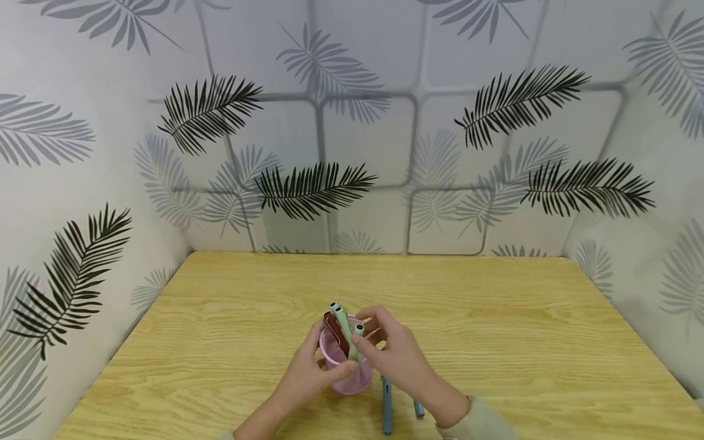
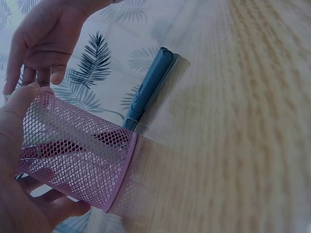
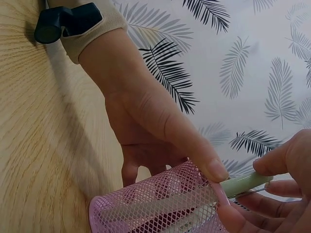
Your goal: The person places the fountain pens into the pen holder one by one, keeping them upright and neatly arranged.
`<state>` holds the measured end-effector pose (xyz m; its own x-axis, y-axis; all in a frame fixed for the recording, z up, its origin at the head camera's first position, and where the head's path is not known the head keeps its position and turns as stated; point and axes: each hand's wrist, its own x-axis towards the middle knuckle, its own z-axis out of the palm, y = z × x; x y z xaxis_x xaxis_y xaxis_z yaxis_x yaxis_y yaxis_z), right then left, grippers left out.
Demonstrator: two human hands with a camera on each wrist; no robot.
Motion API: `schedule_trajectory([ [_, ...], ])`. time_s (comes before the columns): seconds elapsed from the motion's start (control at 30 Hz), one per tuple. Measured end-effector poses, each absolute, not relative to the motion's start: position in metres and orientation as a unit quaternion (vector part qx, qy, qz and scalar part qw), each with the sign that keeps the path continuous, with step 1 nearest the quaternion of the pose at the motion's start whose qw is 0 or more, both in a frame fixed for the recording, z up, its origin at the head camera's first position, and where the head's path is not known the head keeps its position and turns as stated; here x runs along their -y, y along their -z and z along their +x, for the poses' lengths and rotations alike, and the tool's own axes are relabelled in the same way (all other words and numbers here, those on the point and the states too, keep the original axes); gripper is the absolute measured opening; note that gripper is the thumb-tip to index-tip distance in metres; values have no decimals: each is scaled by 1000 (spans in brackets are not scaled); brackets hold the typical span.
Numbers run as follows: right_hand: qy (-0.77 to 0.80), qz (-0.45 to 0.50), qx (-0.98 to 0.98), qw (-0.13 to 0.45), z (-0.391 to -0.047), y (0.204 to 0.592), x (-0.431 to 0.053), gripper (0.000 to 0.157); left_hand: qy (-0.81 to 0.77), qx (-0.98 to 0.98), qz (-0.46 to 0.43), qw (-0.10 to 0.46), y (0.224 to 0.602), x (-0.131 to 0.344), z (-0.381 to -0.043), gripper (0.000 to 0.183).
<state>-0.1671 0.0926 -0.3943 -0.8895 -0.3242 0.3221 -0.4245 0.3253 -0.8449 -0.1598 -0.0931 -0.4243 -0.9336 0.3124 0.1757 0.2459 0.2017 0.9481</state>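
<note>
My left hand (image 1: 308, 370) grips a pink mesh pen cup (image 1: 352, 384), thumb across its near side and fingers behind. At the cup's rim, my right hand (image 1: 395, 351) pinches a light green pen (image 3: 240, 184) between thumb and fingers; its lower part is inside the cup. A second light green pen (image 1: 343, 321), a dark red pen (image 1: 337, 336) and a pen with a pale blue end (image 1: 333, 305) lean in the cup toward its far left. The left wrist view shows the dark red pen through the mesh.
A blue-grey pen (image 1: 387, 406) lies on the wooden table (image 1: 220, 318) just right of the cup. Another blue-grey pen (image 1: 419, 408), partly hidden by my right forearm, lies beyond it. Leaf-patterned walls (image 1: 363, 140) border the table's back and sides.
</note>
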Motion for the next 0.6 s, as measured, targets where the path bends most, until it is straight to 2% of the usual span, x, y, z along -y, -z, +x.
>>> schedule_trajectory([
  [0.6, -518, 182, 829, 104, -167, 390, -105, 20, -613, -773, 162, 23, 424, 90, -159, 82],
])
